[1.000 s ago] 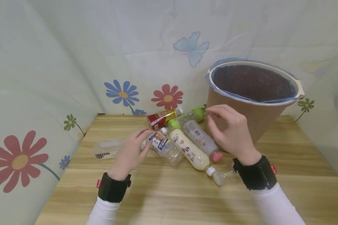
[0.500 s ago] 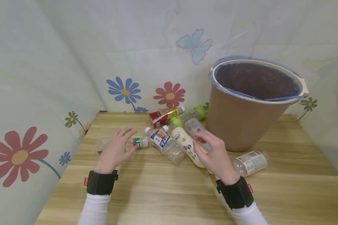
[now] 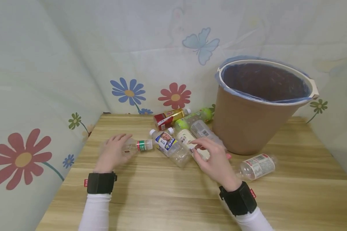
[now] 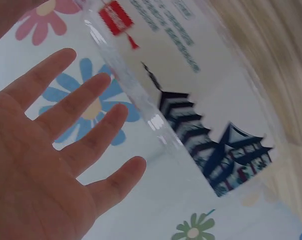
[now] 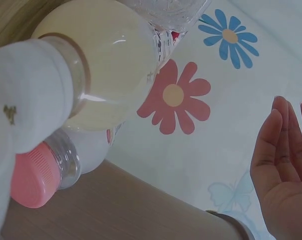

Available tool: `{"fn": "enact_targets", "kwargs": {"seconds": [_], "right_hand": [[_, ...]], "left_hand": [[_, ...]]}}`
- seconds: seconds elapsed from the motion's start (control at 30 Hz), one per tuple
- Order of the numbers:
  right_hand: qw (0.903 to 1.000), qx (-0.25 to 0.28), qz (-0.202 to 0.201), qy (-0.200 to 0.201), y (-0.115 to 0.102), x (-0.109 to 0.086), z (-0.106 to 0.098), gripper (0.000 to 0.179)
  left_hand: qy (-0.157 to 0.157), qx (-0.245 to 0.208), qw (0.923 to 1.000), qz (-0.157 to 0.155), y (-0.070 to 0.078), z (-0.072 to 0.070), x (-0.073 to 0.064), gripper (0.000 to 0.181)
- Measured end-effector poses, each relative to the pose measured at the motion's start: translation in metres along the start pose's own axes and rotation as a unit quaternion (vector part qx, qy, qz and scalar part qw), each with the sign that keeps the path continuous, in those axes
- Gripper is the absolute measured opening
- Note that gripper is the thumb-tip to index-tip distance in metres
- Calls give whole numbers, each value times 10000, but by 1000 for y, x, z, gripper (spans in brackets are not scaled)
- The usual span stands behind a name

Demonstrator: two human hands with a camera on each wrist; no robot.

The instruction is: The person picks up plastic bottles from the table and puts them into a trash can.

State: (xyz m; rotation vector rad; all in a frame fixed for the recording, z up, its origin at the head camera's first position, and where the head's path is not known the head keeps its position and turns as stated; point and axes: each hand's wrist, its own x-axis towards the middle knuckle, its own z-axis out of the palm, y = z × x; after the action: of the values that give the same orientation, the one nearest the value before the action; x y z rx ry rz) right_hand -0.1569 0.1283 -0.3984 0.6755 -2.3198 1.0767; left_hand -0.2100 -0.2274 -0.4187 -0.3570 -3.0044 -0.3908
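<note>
My left hand (image 3: 111,154) is over the left part of the table, beside a clear plastic bottle (image 3: 141,145) with a green and red neck band. In the left wrist view its fingers are spread and straight, next to a clear bottle (image 4: 191,100) printed with a pagoda. My right hand (image 3: 215,160) hovers over a cream-coloured drink bottle (image 3: 185,138), hiding its lower end. Its fingers (image 5: 286,145) hold nothing in the right wrist view, where the white-capped cream bottle (image 5: 105,65) lies beside a pink-capped bottle (image 5: 38,175).
A brown bin (image 3: 240,128) lined with a blue bag stands at the back right. Several other bottles lie around: a blue-labelled one (image 3: 167,141), a red and gold one (image 3: 169,119), a green one (image 3: 195,118) and a clear white-labelled one (image 3: 258,166) before the bin.
My right hand has moved left and down from the bin's side to the cream bottle, uncovering the white-labelled bottle. My left hand has shifted left, exposing the clear bottle's green-banded neck.
</note>
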Motion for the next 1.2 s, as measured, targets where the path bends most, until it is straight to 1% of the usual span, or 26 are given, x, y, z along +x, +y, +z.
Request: {"fn": "enact_targets", "kwargs": {"seconds": [0.2,0.37,0.8,1.03,1.2], "right_hand": [[9999,70,74,-102,-1,-1,2,23],[9999,92,43,-103,0,-2,3,22],[9998,33,116,-186,0,-3,3,22],[9998,-51,142,-158,3,-1,1,21],[9998,-5,137,-136,3,2,-2,21]], "left_hand": [[-127,-63,9999,-86,-14,3,-2,82],[-205,-32,9997,-118,-20,5,-3,86],[-294,-70,9993,-241,-24,9,-5,84],[-291,-225,9989,-275,-21,7,-3,77],[-356,-361,9982,-334,-20,5,-2,79]]}}
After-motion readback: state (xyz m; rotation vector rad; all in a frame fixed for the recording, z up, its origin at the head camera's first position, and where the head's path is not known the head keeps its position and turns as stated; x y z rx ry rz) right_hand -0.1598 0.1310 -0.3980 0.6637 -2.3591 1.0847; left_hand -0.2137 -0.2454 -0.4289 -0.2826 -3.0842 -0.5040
